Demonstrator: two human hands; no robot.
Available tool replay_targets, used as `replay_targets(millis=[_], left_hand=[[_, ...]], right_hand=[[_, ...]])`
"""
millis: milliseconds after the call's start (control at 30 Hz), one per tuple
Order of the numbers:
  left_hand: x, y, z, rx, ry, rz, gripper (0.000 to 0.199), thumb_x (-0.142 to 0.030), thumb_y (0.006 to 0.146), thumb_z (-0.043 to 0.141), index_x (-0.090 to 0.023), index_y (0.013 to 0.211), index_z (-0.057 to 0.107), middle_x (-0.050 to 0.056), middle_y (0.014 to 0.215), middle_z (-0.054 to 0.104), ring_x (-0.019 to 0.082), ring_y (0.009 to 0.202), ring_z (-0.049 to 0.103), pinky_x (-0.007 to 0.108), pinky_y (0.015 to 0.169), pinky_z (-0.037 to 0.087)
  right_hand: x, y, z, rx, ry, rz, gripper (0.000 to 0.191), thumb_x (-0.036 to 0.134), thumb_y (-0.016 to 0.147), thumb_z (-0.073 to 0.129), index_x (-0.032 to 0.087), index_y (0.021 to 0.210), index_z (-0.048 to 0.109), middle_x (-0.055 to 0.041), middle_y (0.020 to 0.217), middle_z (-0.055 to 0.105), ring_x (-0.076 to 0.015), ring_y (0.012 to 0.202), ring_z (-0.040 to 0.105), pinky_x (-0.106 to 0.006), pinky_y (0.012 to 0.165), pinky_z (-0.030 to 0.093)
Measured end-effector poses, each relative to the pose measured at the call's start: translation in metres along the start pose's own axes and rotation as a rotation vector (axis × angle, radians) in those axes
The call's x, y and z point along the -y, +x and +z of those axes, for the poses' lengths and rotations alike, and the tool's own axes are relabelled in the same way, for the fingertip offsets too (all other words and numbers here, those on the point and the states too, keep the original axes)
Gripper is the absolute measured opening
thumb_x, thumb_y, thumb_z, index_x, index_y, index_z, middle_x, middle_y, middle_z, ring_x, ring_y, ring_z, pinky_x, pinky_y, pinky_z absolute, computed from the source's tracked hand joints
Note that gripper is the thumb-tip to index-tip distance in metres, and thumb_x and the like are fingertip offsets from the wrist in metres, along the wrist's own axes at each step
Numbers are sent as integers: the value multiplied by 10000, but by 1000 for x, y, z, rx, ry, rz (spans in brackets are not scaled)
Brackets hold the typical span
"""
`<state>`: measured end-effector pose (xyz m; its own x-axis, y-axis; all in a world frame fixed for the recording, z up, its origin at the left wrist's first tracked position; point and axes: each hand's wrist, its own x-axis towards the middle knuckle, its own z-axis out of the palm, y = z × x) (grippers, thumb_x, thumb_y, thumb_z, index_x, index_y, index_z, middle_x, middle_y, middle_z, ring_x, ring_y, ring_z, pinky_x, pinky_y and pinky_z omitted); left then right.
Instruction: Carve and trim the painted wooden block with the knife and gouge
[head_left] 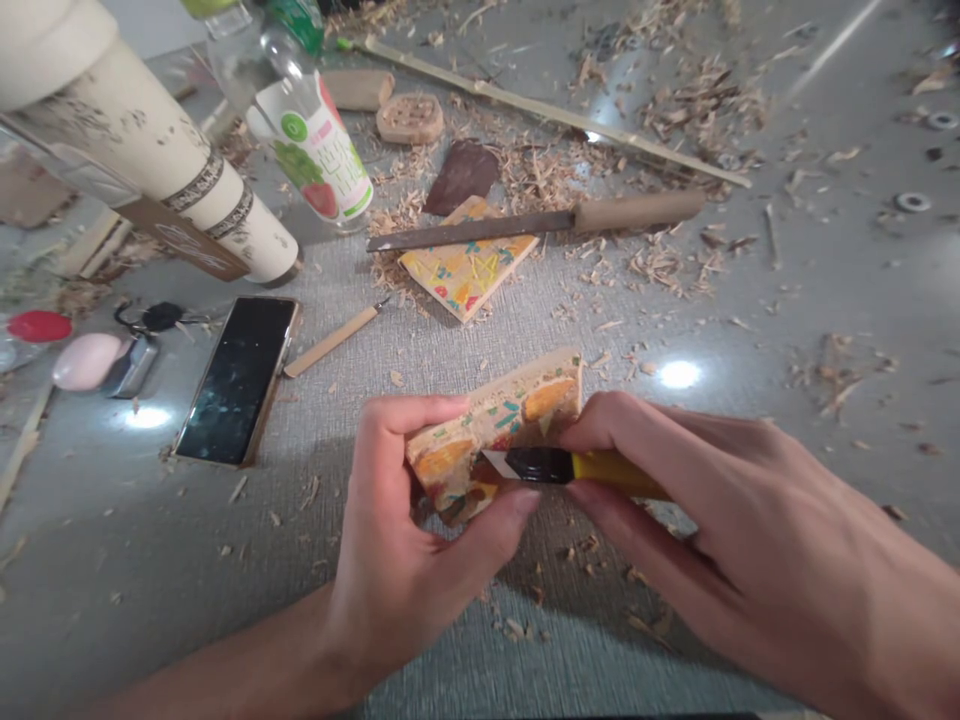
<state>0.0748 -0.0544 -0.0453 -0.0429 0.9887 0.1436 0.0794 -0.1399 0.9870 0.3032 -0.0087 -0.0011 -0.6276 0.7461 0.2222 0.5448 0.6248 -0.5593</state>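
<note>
My left hand (412,540) is closed around a painted wooden piece (495,415), a wedge shaped like a pizza slice with orange, green and red patches on a carved face. In my right hand (720,500) is a carving knife (544,465) with a yellow handle, a black collar and a short pale blade. The blade tip meets the painted face near its middle. My left thumb lies along the wedge's near edge, close under the blade. Part of the knife handle is hidden inside my right fingers.
A file (637,210) rests across a second painted wedge (472,275). A thin gouge (337,340) and a phone (236,380) lie to the left. Behind them stand a plastic bottle (322,150) and a tall cream cup (187,160). Wood shavings (690,110) litter the grey table.
</note>
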Motion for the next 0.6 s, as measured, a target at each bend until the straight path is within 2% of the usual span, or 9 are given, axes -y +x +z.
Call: replay_targets(millis=[133, 233, 600], left_hand=[[0, 5, 1, -3, -4, 75, 560, -134, 896, 1001, -310, 1306, 663, -84, 1051, 784, 67, 806, 804, 142, 728, 681], [-1, 6, 2, -18, 34, 92, 559, -131, 875, 1013, -294, 1283, 666, -75, 1062, 767, 71, 798, 798, 147, 714, 680], [0, 8, -2, -22, 146, 145, 495, -293, 934, 1022, -311, 1272, 661, -83, 947, 734, 72, 616, 682, 169, 550, 605]], right_hand=[[1, 0, 0, 1, 18, 1, 158, 107, 1120, 524, 234, 1144, 615, 59, 762, 650, -108, 500, 587, -277, 465, 436], [1, 0, 1, 5, 31, 14, 154, 121, 1130, 526, 244, 1164, 613, 56, 768, 652, -120, 501, 589, -293, 461, 432], [4, -3, 1, 11, 28, 34, 154, 140, 1140, 516, 261, 1178, 604, 46, 785, 650, -146, 514, 547, -324, 477, 418]])
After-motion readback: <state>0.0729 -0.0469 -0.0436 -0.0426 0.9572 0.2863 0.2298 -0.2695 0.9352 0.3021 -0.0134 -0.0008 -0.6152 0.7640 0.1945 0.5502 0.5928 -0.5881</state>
